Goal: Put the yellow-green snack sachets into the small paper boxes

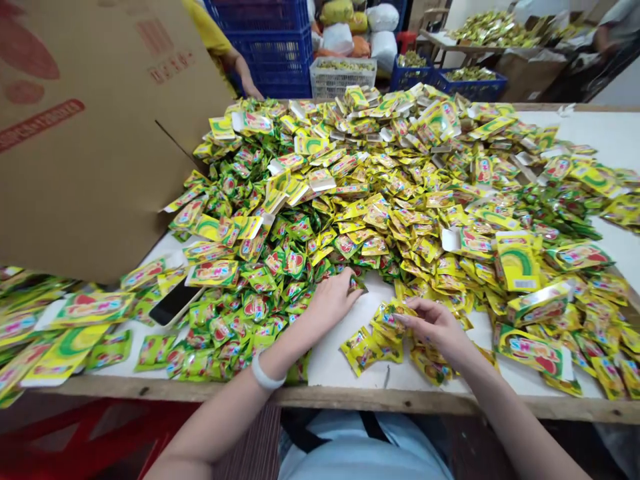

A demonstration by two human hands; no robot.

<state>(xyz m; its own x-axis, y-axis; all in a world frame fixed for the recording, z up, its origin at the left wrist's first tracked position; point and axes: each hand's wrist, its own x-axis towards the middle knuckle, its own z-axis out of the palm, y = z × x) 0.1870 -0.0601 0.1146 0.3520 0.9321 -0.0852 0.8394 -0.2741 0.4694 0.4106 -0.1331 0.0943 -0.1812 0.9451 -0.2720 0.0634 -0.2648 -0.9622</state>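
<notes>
My left hand (330, 300), with a white band on its wrist, reaches to the edge of the heap. Its fingers curl round a small green candy packet (358, 283), largely hidden by them. To the right, my right hand (443, 328) pinches a yellow candy packet (389, 316) between thumb and fingers. More yellow packets (361, 349) lie on the white tabletop (327, 363) just below it. Green packets (255, 307) with a watermelon print pile up by my left forearm. Open-ended yellow-green cartons (518, 261) lie over the heap to the right.
A large cardboard box (100, 153) stands at the left, beside a phone (175, 301). Wooden edging (360, 399) runs along the table front. Across the table shows a co-worker's arm (245, 73). Behind are blue crates (273, 47), sacks (383, 47) and another loaded table (465, 45).
</notes>
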